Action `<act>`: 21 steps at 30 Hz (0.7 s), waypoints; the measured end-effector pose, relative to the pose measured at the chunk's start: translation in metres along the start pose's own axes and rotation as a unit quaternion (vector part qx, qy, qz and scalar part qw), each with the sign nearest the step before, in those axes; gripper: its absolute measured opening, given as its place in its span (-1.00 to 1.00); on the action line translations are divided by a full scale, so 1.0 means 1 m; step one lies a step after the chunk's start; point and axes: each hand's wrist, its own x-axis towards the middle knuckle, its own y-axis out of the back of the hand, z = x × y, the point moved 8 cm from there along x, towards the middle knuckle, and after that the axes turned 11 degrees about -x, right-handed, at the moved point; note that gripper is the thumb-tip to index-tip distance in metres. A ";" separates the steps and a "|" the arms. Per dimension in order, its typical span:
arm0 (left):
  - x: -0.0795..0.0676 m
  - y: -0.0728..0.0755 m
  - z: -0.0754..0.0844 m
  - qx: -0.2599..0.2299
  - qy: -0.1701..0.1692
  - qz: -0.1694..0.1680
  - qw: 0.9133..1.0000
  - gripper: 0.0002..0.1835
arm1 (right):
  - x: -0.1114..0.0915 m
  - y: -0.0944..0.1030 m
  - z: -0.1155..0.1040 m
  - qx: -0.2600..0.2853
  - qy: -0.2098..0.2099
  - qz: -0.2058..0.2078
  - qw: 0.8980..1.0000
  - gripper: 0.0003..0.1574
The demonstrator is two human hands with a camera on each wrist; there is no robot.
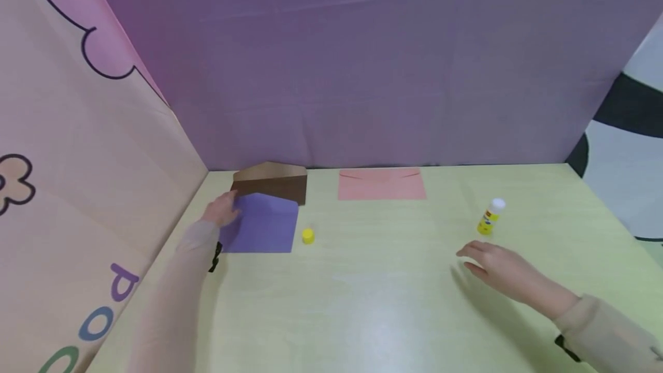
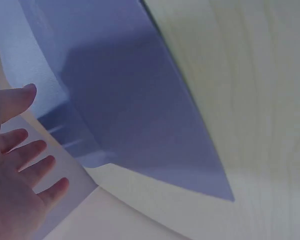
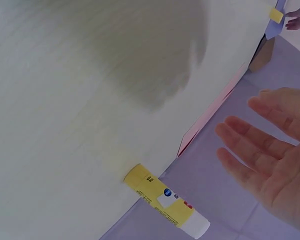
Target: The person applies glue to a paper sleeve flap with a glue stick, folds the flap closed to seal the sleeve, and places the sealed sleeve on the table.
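Note:
My left hand [image 1: 221,209] is over the left edge of a purple envelope [image 1: 264,226]; in the left wrist view its fingers [image 2: 34,150] are spread apart and hold nothing. The envelope's flap looks unfolded, on the far side. Behind it lies a brown envelope [image 1: 282,187], partly covered by the purple one. A small yellow cap [image 1: 308,236] sits just right of the purple envelope. My right hand [image 1: 499,269] hovers above the table with loosely bent fingers, holding nothing. Beyond it a yellow glue stick [image 1: 489,217] with a white top stands upright.
A pink envelope [image 1: 382,184] lies at the table's back edge, between the brown envelope and the glue stick. A purple backdrop [image 1: 362,73] rises behind the pale wooden table [image 1: 352,304]. A printed panel [image 1: 77,160] borders the left side.

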 end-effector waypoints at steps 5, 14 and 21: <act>0.004 -0.007 -0.006 0.013 0.014 -0.003 1.000 -0.32 | 0.000 -0.003 -0.001 0.009 -0.009 -0.017 1.000 -0.72; 0.004 -0.010 -0.010 0.040 0.039 -0.017 0.998 -0.25 | 0.001 -0.010 0.000 0.020 -0.027 -0.054 0.998 -0.74; 0.004 -0.009 -0.012 0.034 0.037 -0.007 0.999 -0.35 | 0.001 -0.012 -0.003 0.014 -0.021 -0.042 0.999 -0.75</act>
